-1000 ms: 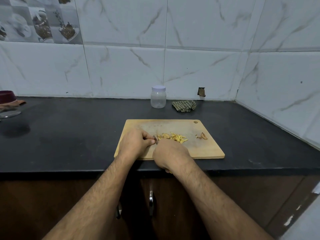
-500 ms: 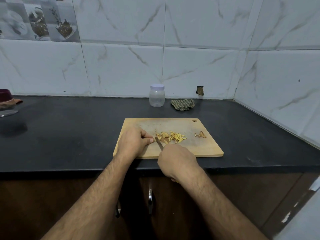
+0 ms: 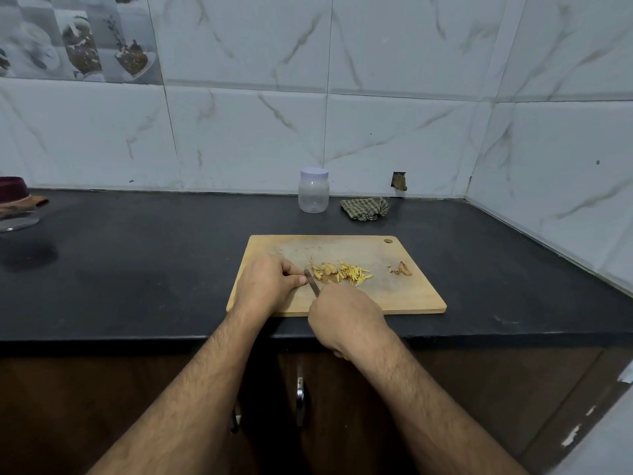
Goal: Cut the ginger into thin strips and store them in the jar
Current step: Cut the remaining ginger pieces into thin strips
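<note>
A wooden cutting board (image 3: 404,296) lies on the black counter. On it sits a small heap of yellow ginger slices and thin strips (image 3: 342,271). My right hand (image 3: 346,318) grips a knife (image 3: 311,281) whose blade points up-left beside the ginger. My left hand (image 3: 270,284) rests curled on the board, its fingertips next to the blade; whether it pinches any ginger is hidden. A clear plastic jar (image 3: 313,190) with a white lid stands closed at the back by the wall.
Brown ginger peel scraps (image 3: 401,269) lie on the board's right side. A crumpled checked cloth (image 3: 365,208) sits right of the jar. A dark red bowl and glass lid (image 3: 15,209) are at the far left. The tiled wall corner closes the right.
My right hand has drawn back toward the board's front edge, exposing the knife blade. The left hand stays in place beside the ginger.
</note>
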`<state>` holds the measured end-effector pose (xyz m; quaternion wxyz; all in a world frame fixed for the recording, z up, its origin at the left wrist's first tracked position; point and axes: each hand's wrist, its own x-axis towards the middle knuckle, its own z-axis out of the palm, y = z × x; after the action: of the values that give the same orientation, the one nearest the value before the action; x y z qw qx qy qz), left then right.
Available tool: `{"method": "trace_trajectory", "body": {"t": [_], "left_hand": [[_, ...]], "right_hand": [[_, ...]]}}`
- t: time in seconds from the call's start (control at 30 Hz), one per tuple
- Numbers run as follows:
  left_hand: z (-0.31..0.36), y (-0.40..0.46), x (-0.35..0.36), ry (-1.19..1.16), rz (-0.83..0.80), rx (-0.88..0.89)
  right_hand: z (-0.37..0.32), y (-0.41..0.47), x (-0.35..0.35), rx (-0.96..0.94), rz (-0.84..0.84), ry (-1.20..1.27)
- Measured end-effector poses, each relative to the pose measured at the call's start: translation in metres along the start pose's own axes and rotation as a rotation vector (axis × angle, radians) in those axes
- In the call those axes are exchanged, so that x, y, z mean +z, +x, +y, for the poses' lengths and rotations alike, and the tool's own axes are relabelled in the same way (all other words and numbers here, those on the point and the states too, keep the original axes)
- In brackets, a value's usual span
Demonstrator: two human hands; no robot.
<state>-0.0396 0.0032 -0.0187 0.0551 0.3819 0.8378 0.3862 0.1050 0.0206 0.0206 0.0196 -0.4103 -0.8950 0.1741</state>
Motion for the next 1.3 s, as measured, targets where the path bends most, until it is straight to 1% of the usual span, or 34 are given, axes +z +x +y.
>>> {"method": "trace_trajectory", "body": {"t": [0.37,0.53,0.8,0.9,1.07,1.3], "left_hand": [[0.0,0.001,-0.001,0.01,-0.011,0.006],[-0.003,0.003,0.0,0.003,-0.007,0.016],[-0.004,0.004,0.001,-0.01,-0.012,0.035],[-0.005,0.003,0.001,-0.02,-0.02,0.043],[-0.007,0.004,0.002,-0.016,-0.01,0.029],[-0.009,0.006,0.004,-0.014,-0.003,0.03]], "right_hand": [[-0.01,0.01,-0.009,0.006,-0.094,-0.055],[0.002,-0.005,-0.002,0.057,-0.105,-0.073],[0.008,-0.004,0.004,0.006,0.001,-0.02],[0.007,0.002,0.007,-0.037,0.012,-0.074],[0.006,0.004,0.009,-0.022,0.049,0.003],[0.005,0.004,0.01,-0.029,0.073,-0.028]]}}
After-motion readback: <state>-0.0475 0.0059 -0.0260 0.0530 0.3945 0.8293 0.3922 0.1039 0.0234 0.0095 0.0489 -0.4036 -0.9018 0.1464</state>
